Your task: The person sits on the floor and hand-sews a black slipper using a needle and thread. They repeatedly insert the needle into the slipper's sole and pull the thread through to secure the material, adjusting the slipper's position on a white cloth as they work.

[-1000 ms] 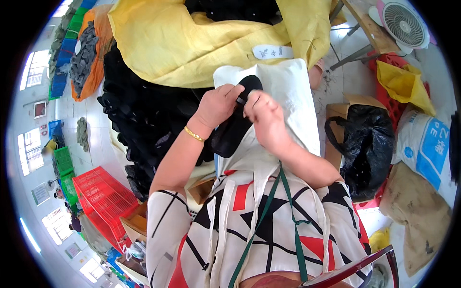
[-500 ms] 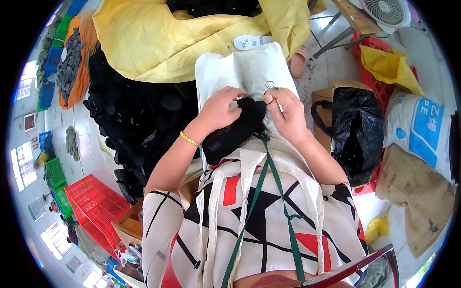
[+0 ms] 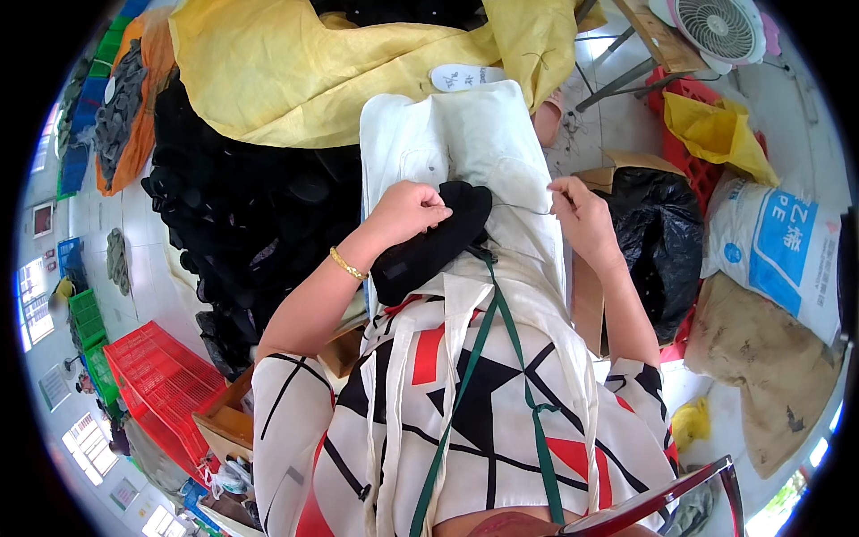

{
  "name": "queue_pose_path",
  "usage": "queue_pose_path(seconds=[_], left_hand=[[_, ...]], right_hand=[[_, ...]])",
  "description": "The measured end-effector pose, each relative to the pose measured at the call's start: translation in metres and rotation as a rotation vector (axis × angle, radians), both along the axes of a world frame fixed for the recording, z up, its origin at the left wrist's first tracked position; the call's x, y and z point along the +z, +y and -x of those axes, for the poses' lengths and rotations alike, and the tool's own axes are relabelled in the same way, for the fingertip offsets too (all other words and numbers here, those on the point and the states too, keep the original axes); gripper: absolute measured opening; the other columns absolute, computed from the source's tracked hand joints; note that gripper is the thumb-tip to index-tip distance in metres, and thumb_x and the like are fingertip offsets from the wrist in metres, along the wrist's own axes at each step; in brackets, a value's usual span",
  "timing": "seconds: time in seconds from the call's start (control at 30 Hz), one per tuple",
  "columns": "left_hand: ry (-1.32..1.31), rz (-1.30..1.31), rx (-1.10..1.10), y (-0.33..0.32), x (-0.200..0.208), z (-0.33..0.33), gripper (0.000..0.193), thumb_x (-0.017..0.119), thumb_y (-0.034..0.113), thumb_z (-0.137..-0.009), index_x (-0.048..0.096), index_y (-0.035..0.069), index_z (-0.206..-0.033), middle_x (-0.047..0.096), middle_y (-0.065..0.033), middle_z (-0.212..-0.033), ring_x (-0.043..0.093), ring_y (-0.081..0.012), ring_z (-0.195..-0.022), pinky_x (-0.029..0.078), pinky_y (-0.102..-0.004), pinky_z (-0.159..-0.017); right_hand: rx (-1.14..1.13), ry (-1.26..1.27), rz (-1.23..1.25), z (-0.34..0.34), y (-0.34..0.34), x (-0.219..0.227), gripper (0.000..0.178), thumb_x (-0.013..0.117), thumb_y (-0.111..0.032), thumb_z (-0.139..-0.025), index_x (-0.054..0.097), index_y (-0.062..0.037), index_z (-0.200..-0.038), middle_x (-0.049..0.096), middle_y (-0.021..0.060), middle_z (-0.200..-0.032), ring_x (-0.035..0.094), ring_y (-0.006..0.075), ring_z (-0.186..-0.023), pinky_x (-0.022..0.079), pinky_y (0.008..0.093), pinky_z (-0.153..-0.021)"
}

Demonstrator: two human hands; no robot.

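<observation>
A black cloth piece with a rounded end (image 3: pixel 452 228) lies across my lap, over white cloth (image 3: pixel 510 170). My left hand (image 3: pixel 412 213), a gold bracelet at its wrist, is closed on the upper edge of the black piece, thumb and fingers pinched together. Off to the right of it, apart from the cloth, my right hand (image 3: pixel 582 219) is closed in a pinch. A thin dark thread (image 3: pixel 523 209) seems to run from the black piece to those fingertips. Green cords (image 3: pixel 501 304) hang down my front.
Many black cloth pieces (image 3: pixel 259 206) are heaped on the left, beside yellow sheeting (image 3: pixel 295 80). At the right stand a box with a black plastic bag (image 3: pixel 658 251) and a white and blue sack (image 3: pixel 774 242). A red crate (image 3: pixel 165 385) sits lower left, a fan (image 3: pixel 716 27) upper right.
My right hand has drawn away to the right from the black piece, with the thread stretched out. My left hand has moved slightly down and keeps its hold on the cloth.
</observation>
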State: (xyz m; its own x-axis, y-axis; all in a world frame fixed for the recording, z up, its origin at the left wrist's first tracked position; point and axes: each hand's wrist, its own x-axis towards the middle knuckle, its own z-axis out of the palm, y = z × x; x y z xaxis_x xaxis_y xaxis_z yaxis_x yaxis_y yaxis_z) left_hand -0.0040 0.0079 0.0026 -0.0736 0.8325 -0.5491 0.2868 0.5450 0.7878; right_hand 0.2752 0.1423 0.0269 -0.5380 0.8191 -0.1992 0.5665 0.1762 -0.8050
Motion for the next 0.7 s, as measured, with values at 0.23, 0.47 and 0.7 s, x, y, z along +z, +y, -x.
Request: queue_pose_path(seconds=[0.23, 0.47, 0.7], left_hand=[[0.182, -0.171, -0.012, -0.008, 0.001, 0.0, 0.018, 0.075, 0.015, -0.085, 0.069, -0.002, -0.084, 0.067, -0.0049, -0.069, 0.06, -0.0102, -0.063, 0.049, -0.0272, -0.061], [0.022, -0.226, 0.024, -0.008, -0.009, 0.009, 0.015, 0.07, 0.015, -0.09, 0.068, 0.0, -0.09, 0.064, -0.0023, -0.072, 0.056, -0.0082, -0.063, 0.047, -0.0267, -0.059], [-0.223, -0.039, 0.172, -0.009, -0.024, 0.012, 0.015, 0.069, 0.017, -0.091, 0.069, 0.002, -0.092, 0.062, 0.0015, -0.074, 0.051, -0.0057, -0.062, 0.043, -0.0227, -0.055]], right_hand=[[0.389, 0.114, -0.26, 0.077, -0.023, -0.012, 0.01, 0.068, -0.009, -0.086, 0.068, -0.0044, -0.095, 0.067, 0.0127, -0.086, 0.066, 0.03, -0.076, 0.053, 0.0347, -0.068], [0.557, 0.03, -0.541, 0.111, -0.021, -0.027, 0.004, 0.07, -0.01, -0.079, 0.066, -0.0098, -0.08, 0.056, 0.0076, -0.077, 0.063, 0.0277, -0.073, 0.052, 0.0393, -0.062], [0.472, 0.135, -0.194, 0.111, -0.024, -0.04, 0.002, 0.066, -0.013, -0.086, 0.068, -0.0122, -0.087, 0.063, 0.0075, -0.087, 0.064, 0.0315, -0.081, 0.052, 0.0392, -0.068]])
